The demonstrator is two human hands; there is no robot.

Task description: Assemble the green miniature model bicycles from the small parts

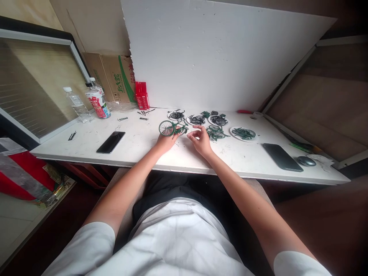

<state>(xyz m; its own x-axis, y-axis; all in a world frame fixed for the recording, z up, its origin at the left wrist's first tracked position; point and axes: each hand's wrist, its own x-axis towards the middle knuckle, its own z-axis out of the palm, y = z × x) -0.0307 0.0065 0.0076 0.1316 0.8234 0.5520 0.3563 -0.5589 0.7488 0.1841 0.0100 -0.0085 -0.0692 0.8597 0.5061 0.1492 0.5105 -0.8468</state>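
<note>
While clamping green model bicycle [173, 128] over desk [138, 150] with fingers of left hand [166, 143], hold steady without squeezing spokes [164, 128], guiding right hand [202, 143] gently, with fingers' pinch or gap unclear.

the one view looked from the person's head, forward and steeply down, with the white short-sleeved shirt [175, 241] close below it. the long white counter [138, 143] crossed the middle, the bare left hand [167, 142] and bare right hand [201, 142] near mid-view, and the upright flat white board [230, 57] farther off.
</note>
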